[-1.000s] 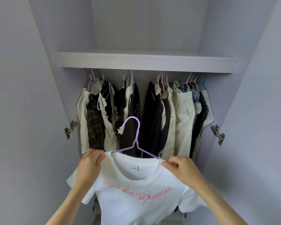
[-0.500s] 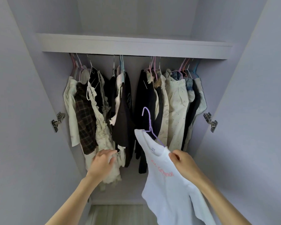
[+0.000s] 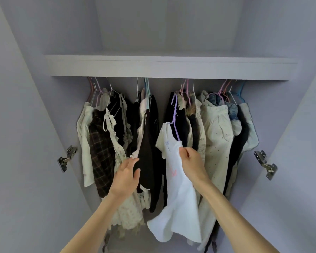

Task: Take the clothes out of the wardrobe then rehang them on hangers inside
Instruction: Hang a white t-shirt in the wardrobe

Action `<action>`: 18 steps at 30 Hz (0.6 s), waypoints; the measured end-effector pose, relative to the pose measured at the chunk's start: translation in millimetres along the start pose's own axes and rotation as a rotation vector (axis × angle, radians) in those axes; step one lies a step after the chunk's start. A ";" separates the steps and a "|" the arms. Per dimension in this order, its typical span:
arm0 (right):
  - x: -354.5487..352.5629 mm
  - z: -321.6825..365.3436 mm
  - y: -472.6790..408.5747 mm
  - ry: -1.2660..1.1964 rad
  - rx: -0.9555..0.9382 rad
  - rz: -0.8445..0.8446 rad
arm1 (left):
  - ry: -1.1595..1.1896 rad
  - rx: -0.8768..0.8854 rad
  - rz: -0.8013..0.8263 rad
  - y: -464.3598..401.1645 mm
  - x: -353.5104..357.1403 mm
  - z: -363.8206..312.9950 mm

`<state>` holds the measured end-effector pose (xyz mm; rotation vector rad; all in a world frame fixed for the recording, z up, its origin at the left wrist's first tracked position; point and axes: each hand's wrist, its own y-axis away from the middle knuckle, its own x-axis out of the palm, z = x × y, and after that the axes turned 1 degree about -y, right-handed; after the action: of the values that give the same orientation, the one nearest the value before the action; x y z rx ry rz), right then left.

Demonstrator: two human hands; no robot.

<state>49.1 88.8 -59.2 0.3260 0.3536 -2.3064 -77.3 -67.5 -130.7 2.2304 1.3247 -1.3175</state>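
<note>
The shelf (image 3: 171, 67) hides the rail and the hanger hooks' tops. The pink print on the white shirt (image 3: 179, 194) is folded, unreadable. Both forearms leave the bottom edge. Overlapping clothes (image 3: 217, 136) conceal each other's shapes.

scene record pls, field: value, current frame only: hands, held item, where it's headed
left hand: open, fingers against the black garment
right hand: pinches the shoulder of the white T-shirt
hanger: purple hanger inside the T-shirt, hook raised below the shelf
hooked on rail: cannot tell, rail hidden
gap: between the black garment and dark clothes on its right
</note>
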 end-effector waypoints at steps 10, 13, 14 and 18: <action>39.0 15.2 -137.3 -0.049 -0.135 -0.027 | -0.127 0.011 -0.133 -129.3 -1.0 -24.9; 50.2 11.6 -161.1 -0.057 -0.213 -0.045 | -0.159 -0.014 -0.138 -149.0 6.0 -23.5; 53.3 10.4 -167.7 -0.062 -0.226 -0.047 | -0.163 -0.021 -0.134 -154.2 7.8 -22.5; 61.7 12.6 -200.5 -0.059 -0.241 -0.076 | -0.101 -0.056 -0.130 -174.3 12.6 -21.7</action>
<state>-140.0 178.0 -37.6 0.1261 0.6166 -2.3103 -200.5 50.8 -88.2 2.0433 1.4723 -1.3977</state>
